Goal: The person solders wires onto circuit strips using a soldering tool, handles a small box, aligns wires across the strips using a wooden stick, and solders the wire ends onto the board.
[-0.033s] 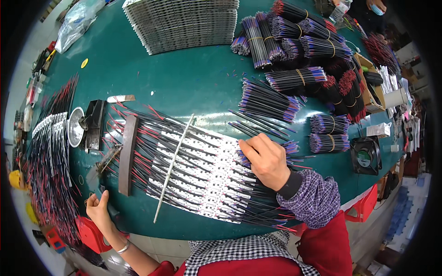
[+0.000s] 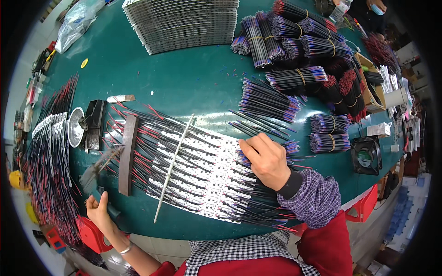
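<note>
Right grip (image 2: 268,161) pinches at white boards (image 2: 220,184), left grip (image 2: 98,211) half-curls, holdings unclear; a box (image 2: 363,61) contains a black object (image 2: 374,78).

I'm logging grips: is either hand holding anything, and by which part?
Cannot tell: right hand hides any hold at the white boards; left hand is beside a blurred object.

The bare left hand (image 2: 98,210) has fingers curled, thumb raised, toward the near left edge of the green desk (image 2: 184,230) — the bare right hand (image 2: 266,161) is knuckles up, fingers bent.
</note>
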The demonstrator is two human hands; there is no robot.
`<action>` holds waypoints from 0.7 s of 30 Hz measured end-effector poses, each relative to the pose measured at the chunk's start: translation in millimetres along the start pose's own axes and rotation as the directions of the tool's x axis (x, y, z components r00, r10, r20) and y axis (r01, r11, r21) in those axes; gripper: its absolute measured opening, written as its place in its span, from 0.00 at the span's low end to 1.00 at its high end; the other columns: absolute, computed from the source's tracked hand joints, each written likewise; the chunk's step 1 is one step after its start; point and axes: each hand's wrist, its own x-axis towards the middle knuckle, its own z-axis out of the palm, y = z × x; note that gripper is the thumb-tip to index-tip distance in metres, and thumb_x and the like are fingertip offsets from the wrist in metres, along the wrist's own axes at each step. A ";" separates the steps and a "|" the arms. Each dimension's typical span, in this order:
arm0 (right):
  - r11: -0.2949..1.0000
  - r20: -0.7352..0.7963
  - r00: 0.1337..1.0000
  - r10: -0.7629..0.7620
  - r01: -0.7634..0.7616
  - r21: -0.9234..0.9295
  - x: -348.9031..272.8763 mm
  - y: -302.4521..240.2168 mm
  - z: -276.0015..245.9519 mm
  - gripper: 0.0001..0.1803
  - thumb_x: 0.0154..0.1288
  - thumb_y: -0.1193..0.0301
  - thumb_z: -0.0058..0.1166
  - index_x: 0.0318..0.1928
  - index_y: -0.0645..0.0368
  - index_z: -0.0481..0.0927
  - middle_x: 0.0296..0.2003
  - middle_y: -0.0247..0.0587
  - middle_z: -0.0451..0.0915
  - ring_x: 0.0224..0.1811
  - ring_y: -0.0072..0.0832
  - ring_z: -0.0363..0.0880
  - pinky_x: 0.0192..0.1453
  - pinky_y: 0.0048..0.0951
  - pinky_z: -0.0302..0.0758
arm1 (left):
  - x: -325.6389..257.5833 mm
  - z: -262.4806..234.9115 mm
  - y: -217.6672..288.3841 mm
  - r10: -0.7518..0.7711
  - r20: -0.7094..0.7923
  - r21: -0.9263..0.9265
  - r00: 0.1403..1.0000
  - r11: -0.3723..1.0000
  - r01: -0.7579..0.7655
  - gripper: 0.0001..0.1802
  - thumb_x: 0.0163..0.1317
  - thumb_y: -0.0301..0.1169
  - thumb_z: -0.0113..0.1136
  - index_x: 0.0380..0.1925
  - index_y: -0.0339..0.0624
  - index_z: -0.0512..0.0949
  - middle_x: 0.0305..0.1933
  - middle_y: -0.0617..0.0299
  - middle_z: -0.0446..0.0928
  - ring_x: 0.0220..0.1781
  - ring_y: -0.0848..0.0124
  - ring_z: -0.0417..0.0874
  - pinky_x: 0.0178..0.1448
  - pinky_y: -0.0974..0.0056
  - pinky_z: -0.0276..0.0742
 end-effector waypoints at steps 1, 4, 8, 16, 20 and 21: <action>1.000 0.004 1.000 0.004 -0.004 -0.001 1.0 -0.4 0.6 0.16 0.52 0.76 0.56 0.44 0.66 0.80 0.33 0.38 0.72 0.37 0.32 0.76 0.34 0.29 0.77 | -17.4 8.6 10.4 0.028 -0.025 -0.271 0.999 0.962 -0.034 0.20 0.62 0.28 0.72 0.49 0.30 0.76 0.35 0.62 0.75 0.32 0.74 0.71 0.39 0.70 0.70; 1.000 0.006 1.000 -0.014 0.014 -0.012 1.0 -2.0 0.9 0.16 0.52 0.75 0.56 0.43 0.66 0.80 0.32 0.38 0.71 0.36 0.32 0.76 0.34 0.29 0.77 | -64.6 19.9 57.0 0.035 0.072 -0.803 0.997 0.594 0.037 0.21 0.65 0.22 0.65 0.57 0.30 0.72 0.46 0.58 0.75 0.34 0.74 0.72 0.36 0.72 0.70; 1.000 0.016 1.000 -0.020 0.020 -0.008 0.9 -2.0 1.7 0.16 0.51 0.76 0.56 0.43 0.66 0.80 0.32 0.38 0.71 0.36 0.32 0.75 0.33 0.30 0.76 | -79.9 18.6 79.0 0.273 0.354 -0.928 0.894 0.216 0.302 0.24 0.72 0.24 0.54 0.65 0.29 0.66 0.64 0.51 0.70 0.39 0.74 0.72 0.30 0.74 0.70; 0.999 -0.001 1.000 -0.027 0.027 -0.021 2.5 -0.5 3.9 0.15 0.50 0.75 0.56 0.41 0.67 0.80 0.30 0.38 0.70 0.34 0.31 0.75 0.30 0.29 0.74 | -164.2 70.3 135.7 0.483 0.451 -0.392 0.751 0.863 -0.319 0.17 0.46 0.23 0.75 0.38 0.31 0.84 0.34 0.54 0.81 0.30 0.63 0.82 0.38 0.64 0.79; 0.999 0.012 1.000 -0.010 0.011 -0.040 4.4 -2.4 3.6 0.14 0.51 0.74 0.55 0.40 0.66 0.80 0.30 0.38 0.69 0.33 0.30 0.74 0.29 0.28 0.73 | -165.9 97.3 133.6 0.562 0.532 -0.424 0.634 0.824 -0.375 0.17 0.48 0.20 0.73 0.40 0.29 0.83 0.35 0.53 0.82 0.32 0.63 0.83 0.38 0.64 0.79; 0.999 0.014 1.000 -0.008 0.009 -0.044 5.0 -2.8 3.5 0.14 0.51 0.74 0.55 0.39 0.66 0.80 0.30 0.38 0.69 0.33 0.30 0.74 0.28 0.28 0.73 | -167.2 100.4 137.4 0.508 0.567 -0.427 0.649 0.854 -0.297 0.16 0.49 0.19 0.72 0.40 0.29 0.84 0.35 0.53 0.82 0.33 0.64 0.83 0.39 0.65 0.79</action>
